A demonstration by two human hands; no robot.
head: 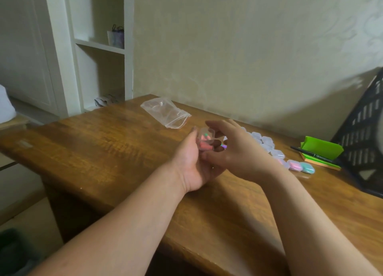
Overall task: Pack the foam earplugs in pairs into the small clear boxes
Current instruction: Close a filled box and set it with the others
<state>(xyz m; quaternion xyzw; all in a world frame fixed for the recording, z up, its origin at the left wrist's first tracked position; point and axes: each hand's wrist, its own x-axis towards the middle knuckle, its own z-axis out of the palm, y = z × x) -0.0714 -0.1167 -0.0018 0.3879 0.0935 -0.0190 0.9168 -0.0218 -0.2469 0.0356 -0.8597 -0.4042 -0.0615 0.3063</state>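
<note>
My left hand (192, 161) is palm up above the wooden table (103, 143) and holds a small clear box (206, 140) with a pink and a green earplug inside. Just to its right, my right hand (234, 151) hovers with fingers bent over the box, its thumb near the lid; whether it touches the box is unclear. A row of small clear boxes (267, 143) runs along the table behind my right hand. The nearest ones hold pink earplugs (294, 165) and mint earplugs (307, 168).
An empty clear zip bag (165, 112) lies at the far side of the table. Green sticky notes (321, 149) with a black pen (310, 154) sit at the right, beside a black crate (364, 130). White shelves (99, 45) stand at the left.
</note>
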